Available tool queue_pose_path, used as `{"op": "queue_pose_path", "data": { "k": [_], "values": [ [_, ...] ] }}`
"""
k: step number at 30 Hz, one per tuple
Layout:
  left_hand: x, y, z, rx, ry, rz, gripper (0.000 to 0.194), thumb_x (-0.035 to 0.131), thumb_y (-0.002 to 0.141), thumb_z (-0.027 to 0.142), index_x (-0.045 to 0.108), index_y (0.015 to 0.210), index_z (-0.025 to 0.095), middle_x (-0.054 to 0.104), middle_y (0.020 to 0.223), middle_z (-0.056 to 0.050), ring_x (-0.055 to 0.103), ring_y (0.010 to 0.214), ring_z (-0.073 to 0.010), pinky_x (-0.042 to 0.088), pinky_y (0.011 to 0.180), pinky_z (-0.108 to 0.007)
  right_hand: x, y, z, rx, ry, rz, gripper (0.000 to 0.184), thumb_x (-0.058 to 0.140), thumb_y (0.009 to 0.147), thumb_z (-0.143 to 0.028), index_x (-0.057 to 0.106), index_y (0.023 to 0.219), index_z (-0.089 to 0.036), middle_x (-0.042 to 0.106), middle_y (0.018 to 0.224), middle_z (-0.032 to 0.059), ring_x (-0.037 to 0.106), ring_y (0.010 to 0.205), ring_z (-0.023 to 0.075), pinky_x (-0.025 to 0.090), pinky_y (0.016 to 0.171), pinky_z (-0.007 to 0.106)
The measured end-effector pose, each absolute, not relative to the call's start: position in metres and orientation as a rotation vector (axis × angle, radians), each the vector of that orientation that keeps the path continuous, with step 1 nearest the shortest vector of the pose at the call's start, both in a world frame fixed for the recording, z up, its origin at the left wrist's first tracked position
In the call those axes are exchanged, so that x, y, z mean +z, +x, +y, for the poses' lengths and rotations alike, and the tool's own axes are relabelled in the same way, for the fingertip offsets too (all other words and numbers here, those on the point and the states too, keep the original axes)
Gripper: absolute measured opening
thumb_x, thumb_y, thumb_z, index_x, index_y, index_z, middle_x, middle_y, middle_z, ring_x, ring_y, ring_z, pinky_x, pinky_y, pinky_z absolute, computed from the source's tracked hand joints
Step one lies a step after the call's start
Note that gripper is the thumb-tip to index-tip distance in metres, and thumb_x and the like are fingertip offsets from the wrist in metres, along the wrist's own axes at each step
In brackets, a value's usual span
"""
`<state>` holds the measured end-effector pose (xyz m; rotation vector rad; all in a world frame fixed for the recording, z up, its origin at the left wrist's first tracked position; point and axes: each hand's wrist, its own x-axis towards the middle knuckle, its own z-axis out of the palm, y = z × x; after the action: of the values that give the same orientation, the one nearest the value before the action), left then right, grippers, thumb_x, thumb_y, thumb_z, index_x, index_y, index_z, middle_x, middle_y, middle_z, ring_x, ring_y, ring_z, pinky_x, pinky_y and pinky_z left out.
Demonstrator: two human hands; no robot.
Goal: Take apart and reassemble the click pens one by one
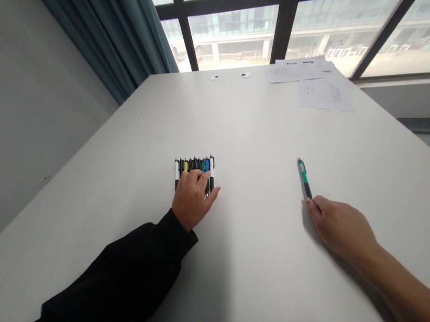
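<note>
A row of several pens (pixel 212 174) lies side by side on the white table, with white, yellow, black, green and blue barrels. My left hand (pixel 191 197), in a black sleeve, rests over the row with its fingers bent across the pens and its thumb stretched out to the right. It covers the lower parts of most of them. Further right, my right hand (pixel 335 224) pinches the lower end of a green pen (pixel 305 177) with a black grip. That pen points away from me, tilted to the left, low over the tabletop.
The white table (pixel 266 136) stretches to a dark-framed window (pixel 285 19). Printed papers (pixel 323 91) lie at the far right edge. Two cable holes (pixel 246 75) sit along the back edge. A blue curtain (pixel 111 15) hangs at the left by a grey wall (pixel 23 78).
</note>
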<state>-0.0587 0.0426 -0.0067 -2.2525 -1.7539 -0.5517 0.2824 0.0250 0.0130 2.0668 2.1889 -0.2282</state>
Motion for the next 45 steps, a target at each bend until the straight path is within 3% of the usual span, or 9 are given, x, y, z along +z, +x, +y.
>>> {"op": "queue_pose_path", "data": {
  "k": [7, 14, 23, 32, 41, 45],
  "values": [
    [-0.009, -0.058, 0.043, -0.504, -2.203, -1.815, 0.049, 0.061, 0.094, 0.045, 0.067, 0.125, 0.008, 0.063, 0.114, -0.018, 0.052, 0.104, -0.0336, 0.048, 0.093, -0.047, 0.011, 0.293, 0.031, -0.211, 2.150, 2.102, 0.050, 0.028, 0.105, -0.044, 0.068, 0.097, -0.016, 0.074, 0.083, 0.0211, 0.068, 0.071, 0.0332, 0.037, 0.059, 0.037],
    [-0.009, -0.058, 0.043, -0.517, -2.214, -1.833, 0.047, 0.060, 0.094, 0.048, 0.068, 0.124, 0.012, 0.063, 0.113, -0.016, 0.053, 0.105, -0.0332, 0.048, 0.092, -0.047, 0.007, 0.302, 0.035, -0.143, 2.170, 2.057, 0.050, 0.027, 0.105, -0.046, 0.067, 0.100, -0.016, 0.073, 0.083, 0.0197, 0.069, 0.070, 0.0330, 0.034, 0.056, 0.036],
    [-0.010, -0.059, 0.044, -0.525, -2.243, -1.796, 0.047, 0.059, 0.095, 0.046, 0.071, 0.122, 0.010, 0.063, 0.115, -0.018, 0.051, 0.107, -0.0342, 0.047, 0.093, -0.048, 0.011, 0.302, 0.035, -0.233, 2.188, 1.978, 0.055, 0.022, 0.106, -0.047, 0.065, 0.108, -0.013, 0.072, 0.088, 0.0240, 0.070, 0.077, 0.0369, 0.040, 0.061, 0.039],
    [-0.008, -0.058, 0.043, -0.534, -2.231, -1.768, 0.040, 0.061, 0.094, 0.043, 0.075, 0.117, 0.013, 0.064, 0.118, -0.017, 0.052, 0.109, -0.0348, 0.047, 0.093, -0.049, 0.015, 0.299, 0.036, -0.281, 2.198, 2.000, 0.075, 0.014, 0.102, -0.065, 0.070, 0.090, -0.017, 0.074, 0.083, 0.0231, 0.070, 0.075, 0.0376, 0.043, 0.063, 0.042],
    [-0.007, -0.057, 0.043, -0.487, -2.173, -1.801, 0.049, 0.066, 0.091, 0.045, 0.070, 0.124, 0.009, 0.063, 0.114, -0.018, 0.051, 0.103, -0.0340, 0.047, 0.091, -0.046, 0.017, 0.297, 0.035, -0.302, 2.245, 1.993, 0.072, 0.017, 0.101, -0.067, 0.070, 0.089, -0.022, 0.075, 0.084, 0.0193, 0.070, 0.076, 0.0377, 0.041, 0.061, 0.042],
    [-0.007, -0.057, 0.044, -0.532, -2.194, -1.782, 0.036, 0.069, 0.089, 0.043, 0.076, 0.107, 0.013, 0.061, 0.106, -0.017, 0.052, 0.100, -0.0331, 0.046, 0.089, -0.046, 0.014, 0.298, 0.034, -0.286, 2.266, 2.050, 0.074, 0.015, 0.099, -0.071, 0.069, 0.085, -0.022, 0.073, 0.078, 0.0192, 0.068, 0.070, 0.0365, 0.035, 0.057, 0.040]
  ]
}}
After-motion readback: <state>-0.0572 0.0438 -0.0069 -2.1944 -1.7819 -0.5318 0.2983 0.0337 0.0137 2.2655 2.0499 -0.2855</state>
